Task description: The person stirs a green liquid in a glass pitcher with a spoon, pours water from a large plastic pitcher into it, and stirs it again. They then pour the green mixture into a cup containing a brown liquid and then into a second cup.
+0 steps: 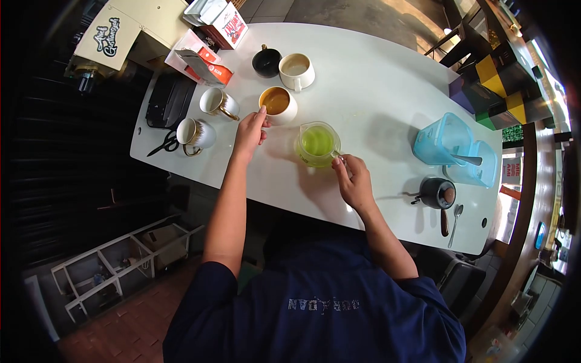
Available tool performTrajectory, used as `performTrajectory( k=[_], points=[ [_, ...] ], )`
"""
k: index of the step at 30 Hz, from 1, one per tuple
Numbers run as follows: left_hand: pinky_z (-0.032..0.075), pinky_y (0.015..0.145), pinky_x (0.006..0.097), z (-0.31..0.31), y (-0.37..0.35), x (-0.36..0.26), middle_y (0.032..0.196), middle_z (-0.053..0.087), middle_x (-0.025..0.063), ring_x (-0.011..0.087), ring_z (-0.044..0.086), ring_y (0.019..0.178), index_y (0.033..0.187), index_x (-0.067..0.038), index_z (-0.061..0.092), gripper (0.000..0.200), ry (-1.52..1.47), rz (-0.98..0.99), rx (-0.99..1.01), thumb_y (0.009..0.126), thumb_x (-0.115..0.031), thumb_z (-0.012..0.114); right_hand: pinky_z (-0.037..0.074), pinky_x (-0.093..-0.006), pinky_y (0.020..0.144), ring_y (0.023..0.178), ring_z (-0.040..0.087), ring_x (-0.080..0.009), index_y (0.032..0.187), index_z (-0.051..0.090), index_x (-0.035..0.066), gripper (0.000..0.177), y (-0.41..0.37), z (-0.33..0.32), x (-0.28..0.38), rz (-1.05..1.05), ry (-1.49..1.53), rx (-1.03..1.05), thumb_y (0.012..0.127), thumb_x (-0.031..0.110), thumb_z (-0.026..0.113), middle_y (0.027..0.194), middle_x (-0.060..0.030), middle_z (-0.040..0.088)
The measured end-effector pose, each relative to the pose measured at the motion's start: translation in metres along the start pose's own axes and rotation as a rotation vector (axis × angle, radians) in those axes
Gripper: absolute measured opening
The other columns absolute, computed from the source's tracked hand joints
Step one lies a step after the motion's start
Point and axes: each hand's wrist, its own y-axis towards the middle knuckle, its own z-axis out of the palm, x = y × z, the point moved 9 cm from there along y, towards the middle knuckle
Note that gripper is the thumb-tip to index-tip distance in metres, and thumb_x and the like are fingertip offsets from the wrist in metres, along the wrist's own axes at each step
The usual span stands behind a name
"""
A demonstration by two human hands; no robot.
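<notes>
My left hand [250, 131] is closed on the near side of a white cup [287, 115] with a brown inside, its thumb at the rim. Whatever is in that cup cannot be told from its brown lining. With my right hand [353, 179] I grip the handle of a clear glass pitcher [317, 144] holding green liquid. The pitcher stands right of the cup, apart from it. Behind the cup are a cream mug [296, 72] and a small black cup [266, 63].
Two white-and-gold mugs [218, 103] and black scissors [164, 144] lie left on the white table [363, 78]. Coffee bags [203, 63] stand at the back left. At right are blue containers [443, 142], a dark pot [437, 192] and a spoon [455, 225].
</notes>
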Motion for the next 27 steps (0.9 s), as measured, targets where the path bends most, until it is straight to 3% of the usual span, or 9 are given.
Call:
performTrajectory(
  k=[2,5,12,16,21,24,27],
  points=[
    [0.034,0.045,0.0195,0.001,0.001,0.000,0.073,0.055,0.0009,0.0051,0.044,0.052,0.080,-0.006,0.056,0.043,0.037,-0.015,0.051,0.088,-0.049,0.053,0.045,-0.0306,0.065,0.068,0.054,-0.0197,0.093,0.058,-0.002,0.027,-0.007,0.015,-0.019,0.393,0.224,0.175,0.092,0.025,0.052,0.080,-0.0137,0.059],
    [0.034,0.046,0.0193,0.000,0.008,0.006,0.071,0.056,0.0008,0.0049,0.044,0.052,0.082,-0.006,0.058,0.043,0.014,-0.029,0.141,0.088,-0.049,0.054,0.043,-0.0296,0.061,0.065,0.049,-0.0158,0.084,0.055,-0.002,0.030,-0.006,0.019,-0.018,0.362,0.413,0.071,0.093,0.027,0.051,0.072,-0.0101,0.055],
    [0.039,0.056,0.0213,0.005,0.009,0.016,0.073,0.054,0.0007,0.0077,0.049,0.061,0.084,-0.008,0.056,0.038,-0.112,0.039,0.281,0.090,-0.046,0.052,0.031,-0.0251,0.050,0.058,0.033,-0.0062,0.066,0.043,0.003,0.038,-0.009,0.027,-0.034,0.449,0.377,-0.107,0.091,0.029,0.055,0.059,0.0022,0.039],
    [0.037,0.054,0.0209,-0.008,-0.015,0.012,0.067,0.051,-0.0017,0.0058,0.047,0.060,0.074,-0.008,0.055,0.040,-0.179,0.080,0.267,0.092,-0.044,0.051,0.024,-0.0240,0.047,0.055,0.028,-0.0043,0.059,0.037,0.005,0.045,-0.012,0.018,-0.033,0.436,0.274,-0.271,0.091,0.029,0.057,0.056,0.0055,0.034],
    [0.037,0.055,0.0205,-0.027,-0.042,0.007,0.068,0.051,-0.0027,0.0050,0.045,0.061,0.075,-0.008,0.057,0.038,-0.193,0.107,0.302,0.092,-0.041,0.052,0.022,-0.0232,0.045,0.051,0.028,-0.0031,0.062,0.043,0.007,0.042,-0.001,-0.013,-0.017,0.304,0.192,-0.347,0.096,0.031,0.048,0.054,0.0071,0.034],
    [0.035,0.054,0.0201,-0.033,-0.056,-0.003,0.066,0.050,-0.0031,0.0045,0.042,0.059,0.076,-0.007,0.059,0.037,-0.173,0.149,0.312,0.091,-0.039,0.054,0.021,-0.0284,0.045,0.051,0.026,-0.0069,0.058,0.039,0.003,0.046,0.014,-0.048,0.011,0.231,0.020,-0.411,0.092,0.030,0.054,0.051,0.0022,0.029],
    [0.033,0.052,0.0200,-0.038,-0.066,-0.013,0.063,0.048,-0.0034,0.0042,0.040,0.058,0.073,-0.006,0.060,0.036,-0.124,0.204,0.285,0.090,-0.037,0.056,0.020,-0.0276,0.044,0.050,0.026,-0.0071,0.057,0.036,0.003,0.049,0.033,-0.080,0.057,0.106,-0.109,-0.452,0.089,0.031,0.059,0.049,0.0011,0.028]
  ],
)
